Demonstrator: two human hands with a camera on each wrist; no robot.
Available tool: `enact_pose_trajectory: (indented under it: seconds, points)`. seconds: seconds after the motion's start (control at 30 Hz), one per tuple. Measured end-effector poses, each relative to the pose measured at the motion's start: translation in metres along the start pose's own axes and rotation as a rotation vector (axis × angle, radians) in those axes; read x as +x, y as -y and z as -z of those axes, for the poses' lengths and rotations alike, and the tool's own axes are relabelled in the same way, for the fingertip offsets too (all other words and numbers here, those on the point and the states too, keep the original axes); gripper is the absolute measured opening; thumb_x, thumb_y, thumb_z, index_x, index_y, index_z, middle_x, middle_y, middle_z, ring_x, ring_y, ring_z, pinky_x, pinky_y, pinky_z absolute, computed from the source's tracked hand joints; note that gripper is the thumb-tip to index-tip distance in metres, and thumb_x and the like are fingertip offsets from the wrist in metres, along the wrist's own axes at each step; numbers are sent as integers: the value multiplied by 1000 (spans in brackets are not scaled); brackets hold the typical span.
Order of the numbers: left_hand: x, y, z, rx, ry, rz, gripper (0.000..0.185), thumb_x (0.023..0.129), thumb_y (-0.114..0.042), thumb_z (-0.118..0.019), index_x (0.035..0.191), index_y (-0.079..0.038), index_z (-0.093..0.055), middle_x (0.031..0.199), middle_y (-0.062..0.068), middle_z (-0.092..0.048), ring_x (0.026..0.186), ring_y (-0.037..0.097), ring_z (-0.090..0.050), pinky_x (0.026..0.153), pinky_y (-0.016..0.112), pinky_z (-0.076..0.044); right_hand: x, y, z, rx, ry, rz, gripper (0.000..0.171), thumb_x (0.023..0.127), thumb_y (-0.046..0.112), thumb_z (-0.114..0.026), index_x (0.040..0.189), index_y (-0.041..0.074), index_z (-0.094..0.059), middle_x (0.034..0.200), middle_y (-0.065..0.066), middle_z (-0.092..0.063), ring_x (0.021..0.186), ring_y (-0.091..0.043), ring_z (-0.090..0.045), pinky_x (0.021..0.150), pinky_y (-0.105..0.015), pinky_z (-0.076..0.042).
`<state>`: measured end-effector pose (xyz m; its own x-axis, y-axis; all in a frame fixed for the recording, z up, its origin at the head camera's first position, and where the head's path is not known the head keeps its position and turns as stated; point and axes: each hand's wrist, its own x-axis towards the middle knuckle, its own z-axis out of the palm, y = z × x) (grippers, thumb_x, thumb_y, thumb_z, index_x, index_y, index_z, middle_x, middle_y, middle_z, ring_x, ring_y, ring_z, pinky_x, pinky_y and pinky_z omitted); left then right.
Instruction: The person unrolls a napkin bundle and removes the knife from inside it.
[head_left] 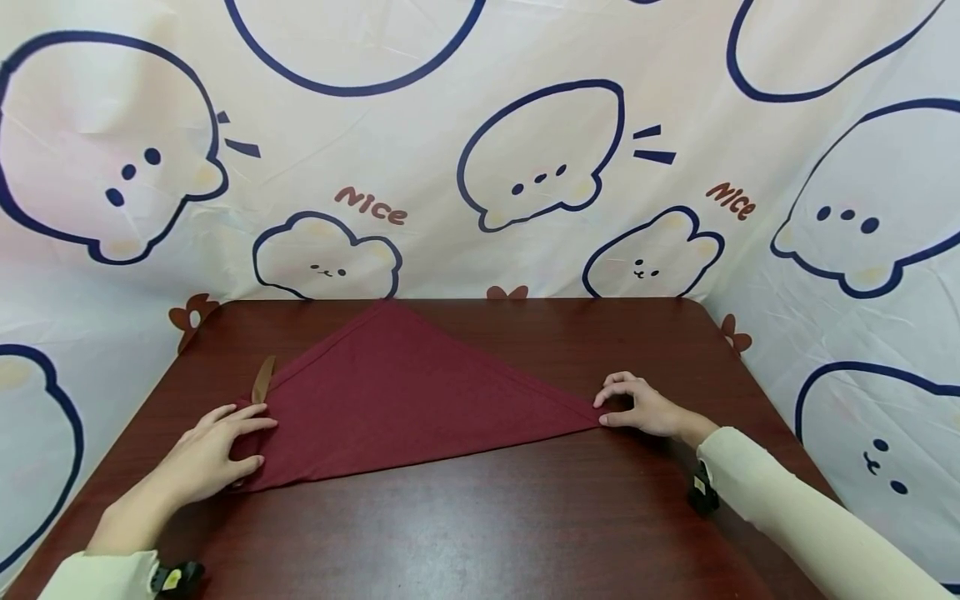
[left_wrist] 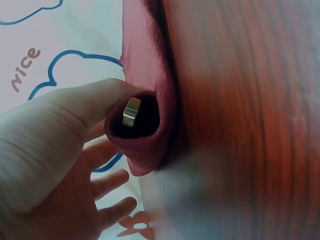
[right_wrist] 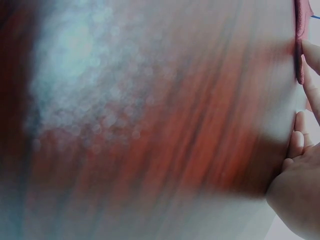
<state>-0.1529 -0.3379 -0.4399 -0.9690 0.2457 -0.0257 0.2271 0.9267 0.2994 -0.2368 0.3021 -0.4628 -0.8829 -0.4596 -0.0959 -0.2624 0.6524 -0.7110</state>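
A maroon cloth napkin (head_left: 420,400) lies folded in a triangle, its far point at the table's back edge. Its left end is rolled up, and a gold-brown knife blade (head_left: 263,379) sticks out at the far end of the roll. In the left wrist view, a metallic handle end (left_wrist: 131,112) shows inside the roll's near opening. My left hand (head_left: 206,454) holds this roll, thumb and fingers bent over it. At the right corner, my right hand (head_left: 641,406) pinches the cloth between thumb and index finger.
The napkin lies on a dark red-brown wooden table (head_left: 480,533). Behind and along both sides hangs a cream backdrop (head_left: 435,150) with blue-outlined cartoon figures. Both wrists wear dark devices on straps, below cream sleeves (head_left: 780,483).
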Motion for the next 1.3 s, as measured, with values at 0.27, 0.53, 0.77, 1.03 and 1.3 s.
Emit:
enact_pose_trajectory:
  seconds: [0.27,0.53,0.77,1.03,1.3]
  points:
    - [-8,12,3,5,-5,33,46,83,-13,-74,127,-7,-68,147,30,-47,133,59,-32,90,83,-32,1,-1,0,1,-1,-5,16,90,21,-77,103,14,-74,124,-13,-49,119,-30,-40,101,-54,-33]
    - [-12,21,3,-39,-14,49,46,84,-15,-75,128,-5,-66,147,32,-46,132,59,-31,93,82,-31,0,-2,-1,9,-1,-7,15,90,21,-77,103,13,-74,124,-13,-49,120,-31,-40,103,-57,-32]
    - [-13,23,3,-99,-31,18,47,83,-10,-77,127,-2,-65,144,36,-46,129,60,-35,95,77,-33,0,-3,-2,19,3,-15,16,90,21,-77,104,13,-74,125,-14,-48,121,-31,-39,103,-58,-32]
    - [-13,22,4,-95,-34,17,46,83,-11,-77,127,-2,-65,143,37,-47,129,59,-36,96,76,-34,1,-2,0,8,2,-8,16,90,21,-77,104,14,-74,125,-13,-49,121,-32,-39,102,-59,-32]
    - [-11,17,6,-57,-22,34,48,86,-23,-78,128,-1,-65,144,36,-46,131,58,-34,95,79,-34,0,-3,-1,12,-1,-6,16,90,21,-77,104,14,-74,125,-13,-49,121,-31,-39,103,-58,-32]
